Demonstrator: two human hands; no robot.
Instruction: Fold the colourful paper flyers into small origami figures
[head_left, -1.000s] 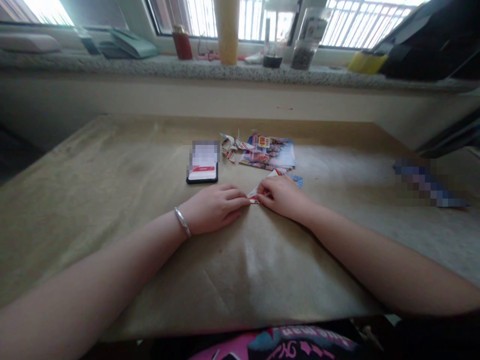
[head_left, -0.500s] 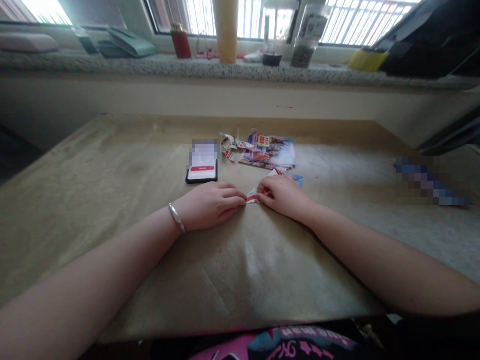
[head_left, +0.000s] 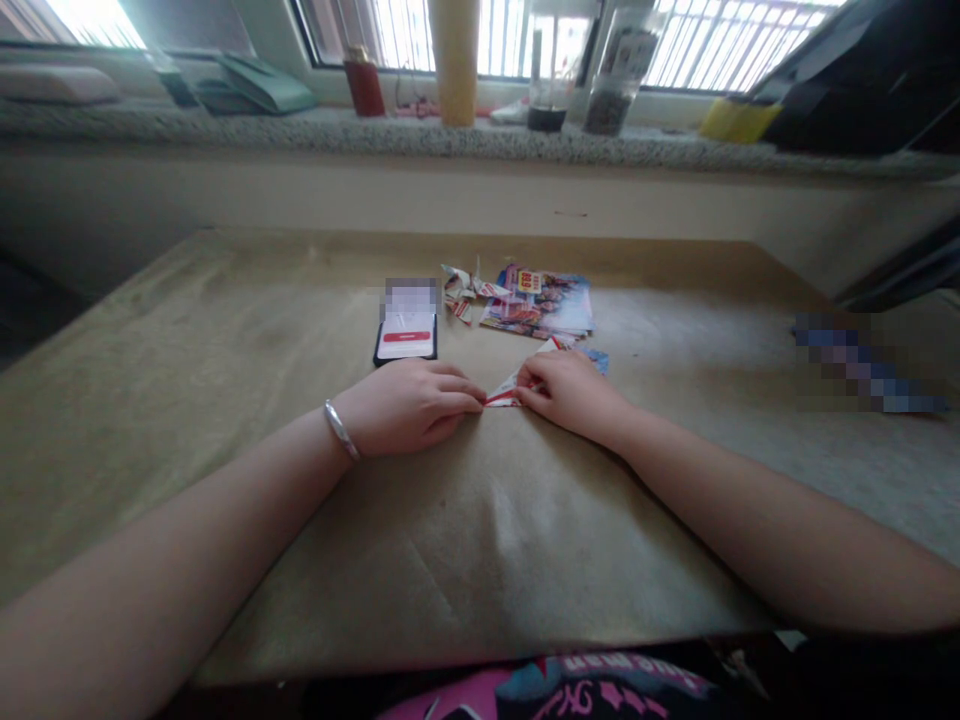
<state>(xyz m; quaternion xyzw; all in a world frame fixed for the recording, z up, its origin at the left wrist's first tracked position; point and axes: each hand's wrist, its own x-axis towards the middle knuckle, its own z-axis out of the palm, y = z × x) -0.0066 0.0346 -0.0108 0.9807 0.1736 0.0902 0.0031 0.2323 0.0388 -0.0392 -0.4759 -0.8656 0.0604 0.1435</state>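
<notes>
A small folded piece of red-and-white printed paper [head_left: 504, 392] lies on the brown paper-covered table [head_left: 225, 400] between my two hands. My left hand [head_left: 409, 405], with a silver bracelet on its wrist, pinches the paper's left tip with closed fingers. My right hand [head_left: 571, 392] presses and pinches the paper's right end, fingers curled over it. Most of the paper under my right hand is hidden.
A phone [head_left: 406, 335] lies just beyond my left hand. A stack of colourful printed sheets [head_left: 538, 304] and several small folded paper pieces [head_left: 461, 290] sit behind the hands. Bottles, jars and a yellow cylinder [head_left: 454, 60] stand on the stone windowsill.
My left hand has slid a little to the left along the table, drawing the paper's tip out longer. My right hand has stayed in place.
</notes>
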